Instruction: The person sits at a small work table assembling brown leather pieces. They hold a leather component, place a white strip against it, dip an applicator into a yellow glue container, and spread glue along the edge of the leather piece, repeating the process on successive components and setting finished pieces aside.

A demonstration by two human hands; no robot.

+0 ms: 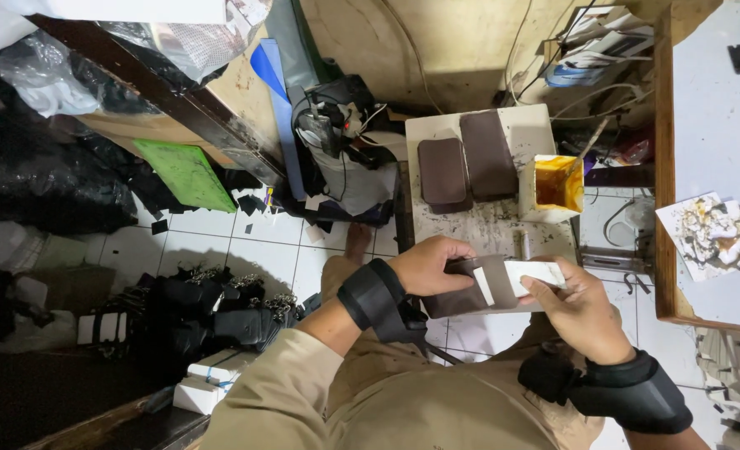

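Left hand: our left hand (424, 265) grips the upper left edge of a dark brown leather piece (470, 287), its fingers (462, 250) curled over the top of it.
Right hand: our right hand (582, 310) holds the right end of the same piece, with the thumb pressed on a white strip (532, 275) that lies on top of it.
Leather piece: it is held in the air between both hands, just in front of the small bench (487, 229) and above our lap.
White strip: it lies along the leather piece, touching it, and its right end goes under our right thumb.
Wrists: each wrist carries a black band (374, 296).
Bench: two more brown leather pieces (466, 162) lie side by side on the far part, their edges touching.
Glue container: a small box with yellow-orange glue (557, 185) stands at the right edge of the bench, just beside the two pieces, and a brush (591, 142) leans in it.
Right side: a stained paper sheet (710, 233) lies on a pale board (720, 125).
Floor: white tiles (245, 246) carry black pieces with metal parts (212, 308) to our left, and a green sheet (187, 173) lies further away.
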